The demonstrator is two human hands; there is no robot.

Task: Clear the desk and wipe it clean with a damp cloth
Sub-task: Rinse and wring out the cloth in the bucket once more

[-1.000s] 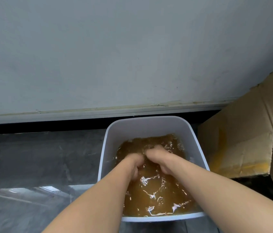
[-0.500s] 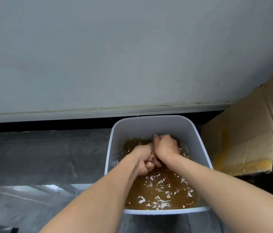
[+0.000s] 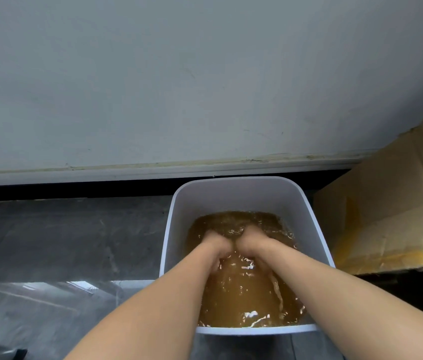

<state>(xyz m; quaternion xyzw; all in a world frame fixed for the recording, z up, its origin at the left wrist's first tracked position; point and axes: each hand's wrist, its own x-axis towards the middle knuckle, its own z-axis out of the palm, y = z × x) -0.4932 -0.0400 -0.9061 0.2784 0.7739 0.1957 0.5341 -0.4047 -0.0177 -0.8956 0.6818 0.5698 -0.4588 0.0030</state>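
The left hand [image 3: 217, 245] and right hand [image 3: 253, 241] are sunk to the knuckles in murky brown water [image 3: 244, 294] inside a white plastic tub [image 3: 231, 196] on the dark floor [image 3: 62, 242]. They sit side by side, nearly touching. Their fingers bend down below the surface. The water hides the cloth, so I cannot tell whether either hand grips it.

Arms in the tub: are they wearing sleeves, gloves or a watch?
No. The left arm and right arm are bare, no sleeve showing. No gloves on the left hand or right hand, no watch or bracelet at the wrists. Murky brown water partly covers the hands, so rings cannot be told.
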